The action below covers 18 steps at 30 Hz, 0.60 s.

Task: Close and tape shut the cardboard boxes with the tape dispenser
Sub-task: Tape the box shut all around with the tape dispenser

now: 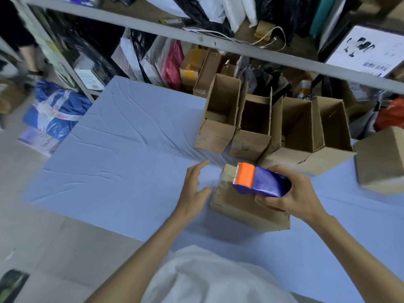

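A: While I've got feed: blue-clothed table (113,149), cluttered shelving (153,29) behind. Hands?
B: I see left hand (193,191) spread, empty, just beside the closed box (240,211). Right hand (293,200) grasps tape dispenser (260,182) over it. Open boxes (253,127) behind.

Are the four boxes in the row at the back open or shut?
Open: the boxes stand with flaps up, and their insides show.

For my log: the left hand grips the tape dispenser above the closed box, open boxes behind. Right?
No. The head view shows the right hand gripping the tape dispenser above the closed box; the left hand is open beside it.
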Each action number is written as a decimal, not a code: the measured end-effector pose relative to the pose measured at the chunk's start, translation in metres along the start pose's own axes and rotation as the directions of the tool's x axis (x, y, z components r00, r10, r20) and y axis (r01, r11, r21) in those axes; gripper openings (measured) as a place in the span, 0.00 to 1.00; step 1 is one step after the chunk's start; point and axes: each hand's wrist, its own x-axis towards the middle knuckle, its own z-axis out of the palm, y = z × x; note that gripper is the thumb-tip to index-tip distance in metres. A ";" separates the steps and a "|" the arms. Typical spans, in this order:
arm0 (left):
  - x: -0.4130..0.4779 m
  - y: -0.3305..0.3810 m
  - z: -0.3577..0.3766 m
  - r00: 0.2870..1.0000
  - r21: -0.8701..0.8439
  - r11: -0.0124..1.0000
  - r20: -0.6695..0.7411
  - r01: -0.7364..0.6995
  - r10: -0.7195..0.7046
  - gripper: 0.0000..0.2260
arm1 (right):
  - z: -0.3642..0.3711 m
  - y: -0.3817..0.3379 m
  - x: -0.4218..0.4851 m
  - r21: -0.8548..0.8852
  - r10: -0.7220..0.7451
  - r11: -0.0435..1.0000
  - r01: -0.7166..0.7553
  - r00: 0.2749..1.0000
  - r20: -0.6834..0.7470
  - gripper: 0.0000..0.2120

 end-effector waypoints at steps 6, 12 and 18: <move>0.037 0.012 0.001 0.900 0.293 0.905 0.396 -0.309 0.179 0.38 | -0.001 0.001 0.003 0.013 -0.038 0.999 0.038 0.999 0.001 0.32; 0.050 -0.002 0.012 0.868 0.361 0.843 0.445 -0.399 0.221 0.38 | -0.012 0.012 -0.001 0.035 -0.026 0.999 0.026 1.000 -0.002 0.33; 0.054 -0.004 0.013 0.882 0.363 0.856 0.428 -0.368 0.198 0.39 | -0.022 0.019 -0.010 -0.125 -0.047 0.991 0.047 0.999 0.006 0.30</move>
